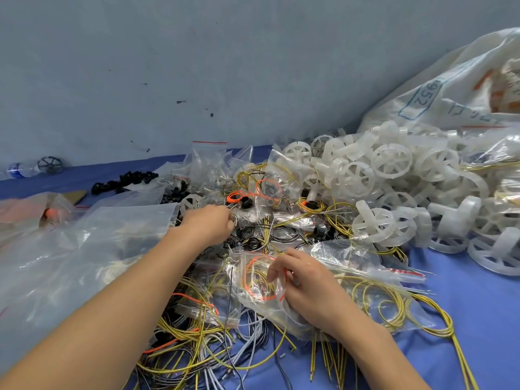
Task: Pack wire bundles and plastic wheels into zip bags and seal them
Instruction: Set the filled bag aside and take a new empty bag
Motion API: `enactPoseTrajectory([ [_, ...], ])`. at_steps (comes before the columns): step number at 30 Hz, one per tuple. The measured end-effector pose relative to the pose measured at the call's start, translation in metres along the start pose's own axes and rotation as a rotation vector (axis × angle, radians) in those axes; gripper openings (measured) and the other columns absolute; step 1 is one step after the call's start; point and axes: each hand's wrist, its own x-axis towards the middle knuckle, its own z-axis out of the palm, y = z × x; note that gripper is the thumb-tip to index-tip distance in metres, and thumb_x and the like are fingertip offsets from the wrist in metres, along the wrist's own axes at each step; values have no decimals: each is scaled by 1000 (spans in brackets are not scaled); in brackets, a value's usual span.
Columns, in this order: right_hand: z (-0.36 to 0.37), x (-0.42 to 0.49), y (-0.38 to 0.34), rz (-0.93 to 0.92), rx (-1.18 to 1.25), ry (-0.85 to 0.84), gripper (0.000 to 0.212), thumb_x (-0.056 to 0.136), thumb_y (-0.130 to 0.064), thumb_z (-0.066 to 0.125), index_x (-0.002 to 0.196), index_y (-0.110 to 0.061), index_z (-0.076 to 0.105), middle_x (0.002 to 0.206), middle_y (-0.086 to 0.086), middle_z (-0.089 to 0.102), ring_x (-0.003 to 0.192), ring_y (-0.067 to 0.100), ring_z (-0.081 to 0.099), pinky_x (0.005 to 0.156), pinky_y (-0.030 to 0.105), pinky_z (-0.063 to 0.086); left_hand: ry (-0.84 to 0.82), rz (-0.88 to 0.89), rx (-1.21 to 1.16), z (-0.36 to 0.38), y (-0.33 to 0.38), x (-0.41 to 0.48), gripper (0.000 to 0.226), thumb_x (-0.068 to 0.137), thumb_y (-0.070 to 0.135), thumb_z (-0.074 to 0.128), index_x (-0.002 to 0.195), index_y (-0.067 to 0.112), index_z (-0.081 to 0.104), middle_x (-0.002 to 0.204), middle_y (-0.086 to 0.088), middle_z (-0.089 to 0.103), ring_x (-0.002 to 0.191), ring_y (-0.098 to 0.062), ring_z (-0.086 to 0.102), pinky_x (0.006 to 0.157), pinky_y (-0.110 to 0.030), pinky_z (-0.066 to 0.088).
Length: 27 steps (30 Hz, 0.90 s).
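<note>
Right fingers: curled and pinching the crinkled film of a zip bag, which my right hand holds just in front of me.
Left fingers: bent down into the heap beyond. Whether my left hand has caught anything, I cannot tell.
Bag contents: an orange wire loop and thin yellow strands, coiled, showing through glossy plastic.
Step in hand: filling, by my reading. The wires are in and the mouth looks not yet sealed.
Next move: probably one more part from the heap, then the zip strip pressed flat along its whole length. The film is slack enough to want both hands.
Wire bundles: springy yellow, grey and black tangles, spread under and around both wrists.
Plastic wheels: milky, spoked and hard-rimmed, piled to the right, apart from the bag.
Sack: white, printed, slumped behind the wheels.
Table cover: blue and smooth.
</note>
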Motion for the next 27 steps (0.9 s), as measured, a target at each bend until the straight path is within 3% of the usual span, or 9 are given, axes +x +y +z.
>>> enactPoseTrajectory([
  [4,-1,1,-1,28,30,-4,37,84,1,52,86,-34,63,90,-19,54,90,3,50,76,24,40,13,5,-67,7,-5,-6,32,93,40,47,96,13,65,81,-4,67,73,-22,62,66,-32,47],
  [9,-1,1,-1,32,45,12,34,85,-1,51,85,-33,62,94,-17,57,92,6,54,79,30,45,196,21,18,11,-3,-12,23,97,30,46,94,16,63,85,1,64,78,-21,61,71,-37,42],
  [13,-2,0,-1,44,62,35,32,85,-1,50,86,-30,64,96,-16,60,93,5,57,80,32,47,301,20,-82,12,-7,-18,24,99,37,45,101,20,62,103,0,51,106,-24,52,87,-41,41],
  [18,-2,0,-4,57,88,54,31,84,-5,45,84,-31,62,94,-16,60,92,5,57,81,33,47,471,-4,-498,-8,-11,-31,25,98,41,52,109,24,67,138,-7,46,131,-27,35,106,-46,33],
  [20,-2,0,-5,60,96,66,29,83,-7,43,85,-29,63,93,-16,60,91,6,57,81,33,47,571,-10,-638,-24,-10,-40,23,97,40,54,108,25,67,138,-7,45,132,-26,34,108,-45,30],
  [22,-2,-1,-5,62,119,87,32,84,-2,46,87,-28,64,94,-16,61,93,3,58,83,30,47,654,26,-791,-40,-8,-51,19,97,38,55,104,24,67,125,-4,56,121,-18,49,102,-36,41],
  [24,-4,-2,-7,64,150,109,35,87,1,47,89,-28,65,96,-19,63,96,2,60,84,27,48,601,90,-1071,-53,-7,-63,13,96,32,59,93,22,68,97,0,68,92,-6,63,78,-20,53],
  [25,-4,-2,-8,63,159,121,37,88,3,48,89,-29,65,97,-19,63,97,3,60,84,26,48,480,115,-1230,-57,-7,-69,14,94,30,62,89,20,70,87,0,71,80,-7,66,67,-17,54],
  [27,-6,-2,-10,46,152,155,39,90,6,49,91,-31,62,96,-18,64,95,4,61,80,23,48,112,117,-1450,-57,-9,-79,17,86,27,67,85,11,74,79,-7,72,69,-14,68,60,-20,56],
])
